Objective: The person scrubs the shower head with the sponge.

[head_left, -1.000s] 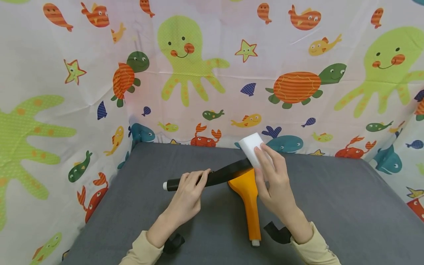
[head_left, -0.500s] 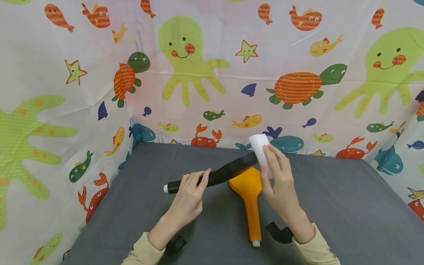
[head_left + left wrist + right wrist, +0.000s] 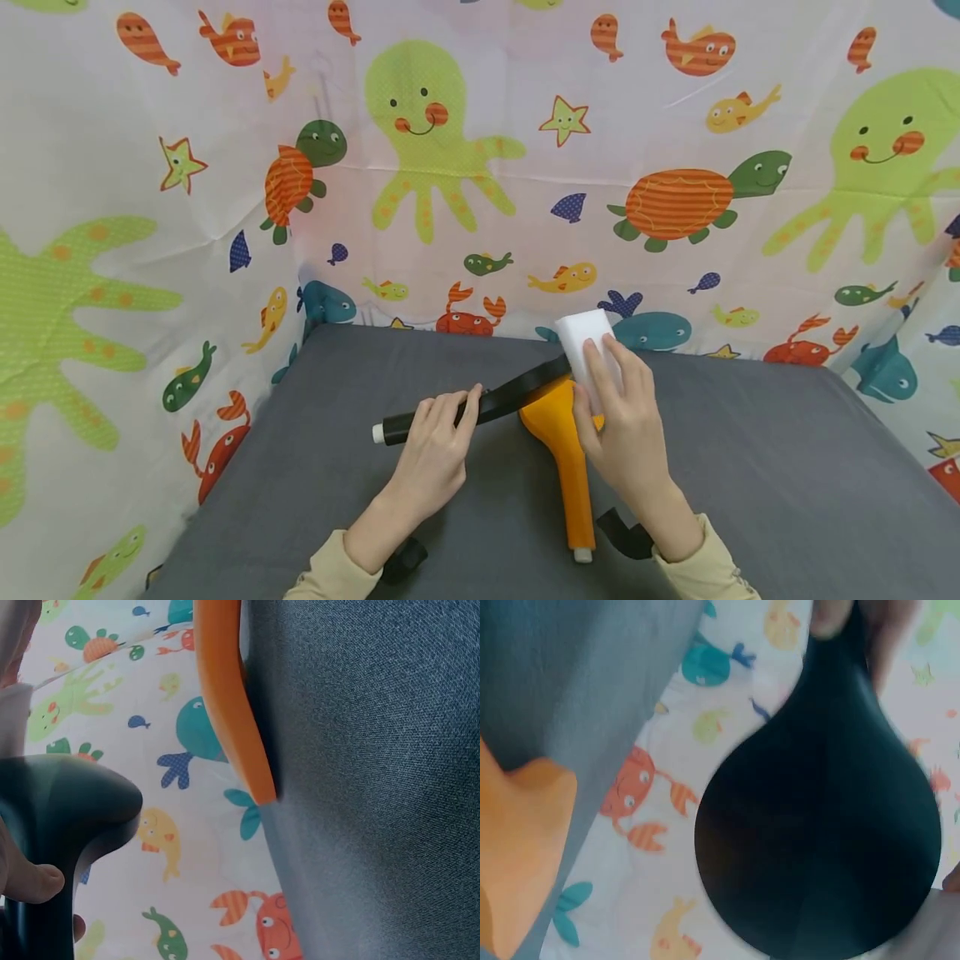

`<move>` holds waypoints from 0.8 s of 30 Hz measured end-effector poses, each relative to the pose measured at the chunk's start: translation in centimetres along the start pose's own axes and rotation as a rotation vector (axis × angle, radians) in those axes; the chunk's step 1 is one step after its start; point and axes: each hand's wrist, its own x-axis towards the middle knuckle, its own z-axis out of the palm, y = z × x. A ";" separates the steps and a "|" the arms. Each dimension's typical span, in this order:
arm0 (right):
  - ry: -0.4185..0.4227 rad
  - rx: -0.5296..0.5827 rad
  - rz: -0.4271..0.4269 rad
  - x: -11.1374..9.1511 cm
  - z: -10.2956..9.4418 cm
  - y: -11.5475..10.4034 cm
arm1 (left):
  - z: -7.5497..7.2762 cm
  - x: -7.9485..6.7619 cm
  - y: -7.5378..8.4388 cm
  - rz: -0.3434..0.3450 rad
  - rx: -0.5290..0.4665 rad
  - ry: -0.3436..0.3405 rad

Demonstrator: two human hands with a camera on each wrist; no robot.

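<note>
The left hand (image 3: 435, 454) had its fingers closed around the handle of the black paddle (image 3: 521, 392), a firm hold probably meant to steady it while the other hand worked at the far end. Beyond those fingers, the paddle's broad head ran off to the right, raised above the bench (image 3: 765, 467). The right hand (image 3: 628, 425) pinched the white block (image 3: 588, 346) between thumb and fingers, opened only to the block's width; the block appeared to meet the head's tip, likely for wiping. Whether its whole face pressed there, I could not tell. The orange paddle (image 3: 572, 492) lay below and between both sets of fingers, handle towards the person, perhaps set aside within reach. The bench's far edge and the printed cloth (image 3: 450, 275) stood just past the right fingers, limiting forward travel; outward of either hand, the room was freer.
</note>
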 end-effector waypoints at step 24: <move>0.038 -0.135 -0.340 -1.9 3.7 -3.8 | 0.5 -0.2 0.6 0.025 0.090 0.022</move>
